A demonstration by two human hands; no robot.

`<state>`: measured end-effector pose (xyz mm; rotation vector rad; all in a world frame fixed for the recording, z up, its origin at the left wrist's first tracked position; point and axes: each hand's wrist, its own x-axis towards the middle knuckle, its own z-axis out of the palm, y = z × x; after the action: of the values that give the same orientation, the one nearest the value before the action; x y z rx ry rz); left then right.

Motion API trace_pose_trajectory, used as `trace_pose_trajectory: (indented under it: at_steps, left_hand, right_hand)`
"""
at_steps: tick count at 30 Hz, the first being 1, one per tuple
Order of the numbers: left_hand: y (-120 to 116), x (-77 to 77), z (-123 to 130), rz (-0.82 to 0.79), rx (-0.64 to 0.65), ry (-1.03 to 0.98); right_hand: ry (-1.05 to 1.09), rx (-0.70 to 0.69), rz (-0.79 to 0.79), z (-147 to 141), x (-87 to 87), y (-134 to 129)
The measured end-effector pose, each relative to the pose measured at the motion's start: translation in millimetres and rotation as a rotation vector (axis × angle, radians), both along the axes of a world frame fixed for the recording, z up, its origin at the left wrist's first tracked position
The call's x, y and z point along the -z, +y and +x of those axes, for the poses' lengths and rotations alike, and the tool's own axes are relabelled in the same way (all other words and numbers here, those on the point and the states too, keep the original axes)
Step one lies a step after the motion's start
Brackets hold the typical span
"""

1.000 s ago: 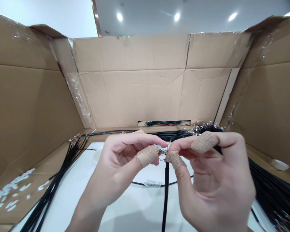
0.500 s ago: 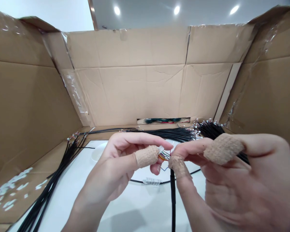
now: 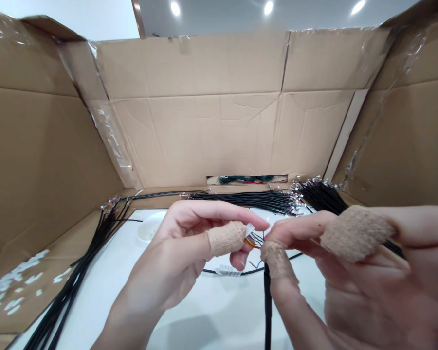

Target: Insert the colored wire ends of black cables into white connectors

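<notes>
White plastic connector, tiny, light, pinched at housing by thumb and fingers of left hand; fine coloured wires fragile, poor hold. Right hand closed on stiffer black cable just beside. Black cable bundles beyond, past white table; cardboard box wall farthest.

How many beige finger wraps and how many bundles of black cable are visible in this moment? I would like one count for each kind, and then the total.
Beige finger wraps: 3 (one on the left hand, two on the right hand)
Black cable bundles: 3 (left bundle, back bundle, right bundle)
Total: 6
</notes>
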<state>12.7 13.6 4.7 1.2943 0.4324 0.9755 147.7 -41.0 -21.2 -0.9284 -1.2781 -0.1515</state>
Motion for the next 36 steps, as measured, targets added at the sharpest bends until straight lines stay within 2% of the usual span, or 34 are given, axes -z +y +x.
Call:
trace_pose_trajectory:
  at_steps: [5, 10, 14, 22, 25, 28, 31, 36]
  left_hand:
    - [-3, -0.3, 1, 0.045, -0.039, 0.037]
    - [-14, 2.2, 6, 0.056, -0.186, -0.014]
    - [-16, 3.4, 8, 0.084, -0.225, -0.002]
    - [-17, 4.7, 8, 0.131, -0.277, 0.02]
    - [-18, 4.9, 8, 0.155, -0.31, 0.041]
    - [-18, 4.7, 8, 0.193, -0.28, 0.096]
    - [-20, 4.9, 7, 0.225, -0.299, 0.13]
    - [-25, 5.8, 10, 0.25, -0.394, 0.147]
  right_hand:
    - [0.017, -0.02, -0.039, 5, 4.1, 0]
    - [0.107, -0.03, 0.0, 3, 8.7, -1]
    - [0.064, -0.064, -0.066, 7, 11.7, 0]
    - [0.117, -0.252, -0.135, 7, 16.1, -3]
    - [0.165, -0.226, -0.113, 1, 13.5, -2]
    - [0.167, -0.089, -0.056, -2, 10.3, 1]
    - [0.079, 0.001, -0.036, 2, 8.7, 2]
    - [0.023, -0.155, -0.088, 9, 10.1, -3]
